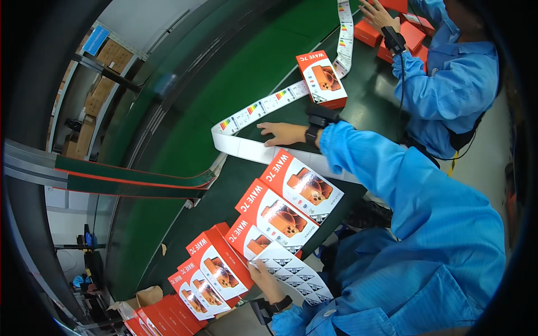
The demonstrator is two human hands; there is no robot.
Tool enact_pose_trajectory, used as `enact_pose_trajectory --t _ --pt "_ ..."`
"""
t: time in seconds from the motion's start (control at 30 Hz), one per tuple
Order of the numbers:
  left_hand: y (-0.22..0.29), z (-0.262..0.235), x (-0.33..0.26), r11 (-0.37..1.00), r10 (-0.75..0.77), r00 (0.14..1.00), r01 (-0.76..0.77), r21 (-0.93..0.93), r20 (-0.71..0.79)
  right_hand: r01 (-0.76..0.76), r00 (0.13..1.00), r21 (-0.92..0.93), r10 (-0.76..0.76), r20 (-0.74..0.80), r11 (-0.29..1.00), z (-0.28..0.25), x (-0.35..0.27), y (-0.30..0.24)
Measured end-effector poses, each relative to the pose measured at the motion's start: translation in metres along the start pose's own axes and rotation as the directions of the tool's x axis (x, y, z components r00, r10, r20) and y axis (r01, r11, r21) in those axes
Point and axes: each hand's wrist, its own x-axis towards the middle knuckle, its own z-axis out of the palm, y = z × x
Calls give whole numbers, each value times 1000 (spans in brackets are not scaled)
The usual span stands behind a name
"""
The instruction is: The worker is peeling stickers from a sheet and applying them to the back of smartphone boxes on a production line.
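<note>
My left hand [265,281] pinches the edge of a white sheet of black-and-white triangular stickers [294,273]. The sheet partly covers an orange-and-white phone box [247,234]. My right hand [284,134] reaches over a folded strip of energy labels [260,109], with fingers apart and nothing in them. Beside that hand, the strip's blank white side [241,148] faces up; whether the fingers touch it I cannot tell. Two more phone boxes [278,217] [305,186] lie overlapping between my hands. Another phone box [323,78] rests on the strip beyond my right hand.
Several phone boxes [216,266] stand in a row at the lower left. A co-worker's hand [381,15] is near orange boxes [404,39] at the upper right. The green conveyor belt [224,73] runs alongside the dark table, with a green-and-metal guide rail [134,183] at left.
</note>
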Motion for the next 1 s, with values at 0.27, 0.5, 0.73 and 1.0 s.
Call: enact_pose_trajectory --t 0.27,0.5,0.73,1.0 --pt "-9 4 1 999 -6 998 3 -41 -55 181 943 -72 -194 -269 981 -23 46 -8" --pt "-18 -1 2 996 -43 995 35 -83 -90 -196 773 -186 35 -634 963 -213 -32 7" --pt "-9 3 4 992 -76 995 69 -109 -62 -588 769 -421 316 -555 691 -235 -168 34" --pt "-7 5 2 996 -67 998 68 -63 18 -646 549 176 613 -568 743 -141 -308 -29"
